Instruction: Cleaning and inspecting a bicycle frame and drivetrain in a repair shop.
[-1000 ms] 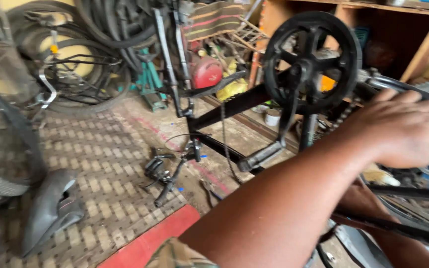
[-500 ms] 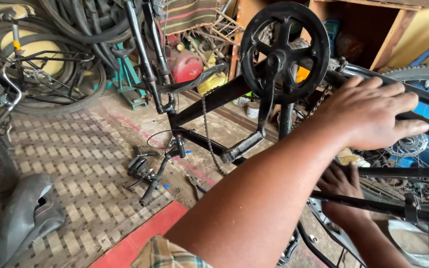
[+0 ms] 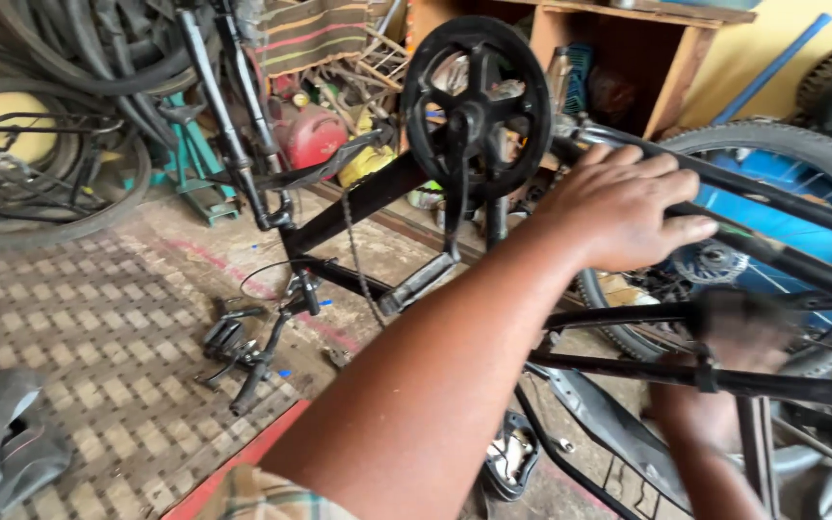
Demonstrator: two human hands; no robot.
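Two hands (image 3: pixel 628 207) on upturned bicycle frame (image 3: pixel 368 197)

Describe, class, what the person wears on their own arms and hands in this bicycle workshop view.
Both hands are bare: no gloves, rings, watch or wristband show. The left hand leads back along a long uncovered forearm to a short sleeve at the bottom edge, a plaid fabric in tan, green and red. The right hand is blurred; its forearm is uncovered too, with no sleeve visible.

bike frame (image 3: pixel 358 202) black | rear wheel (image 3: pixel 782 193) blue inside | can (image 3: pixel 310 135) red | cloth (image 3: pixel 315 34) striped
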